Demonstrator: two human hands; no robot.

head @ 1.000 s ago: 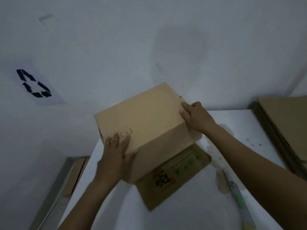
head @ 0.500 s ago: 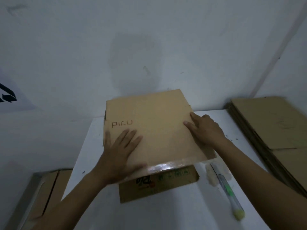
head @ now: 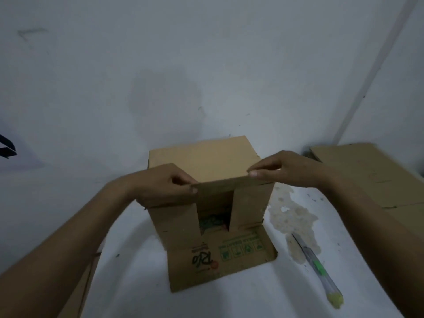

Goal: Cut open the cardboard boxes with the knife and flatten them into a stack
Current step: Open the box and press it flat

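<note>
A brown cardboard box (head: 206,161) stands on the white table (head: 263,292), its near end open toward me. Its lower flap (head: 220,262), printed with green symbols and a logo, lies flat on the table. Two side flaps stand partly folded across the opening with a dark gap between them. My left hand (head: 165,184) pinches the left end of the top flap's edge. At the right end of that edge, my right hand (head: 289,171) pinches it between thumb and fingers. The knife (head: 319,269), clear with green and a yellow end, lies on the table to the right.
A stack of flattened cardboard (head: 376,177) lies at the right, against the wall corner. More cardboard (head: 80,290) sits below the table's left edge. A stain (head: 293,216) marks the table between box and knife. The wall stands close behind the box.
Both hands moved from lying flat on the box top to pinching the near top flap. The box's open end now faces me, with its side flaps showing.
</note>
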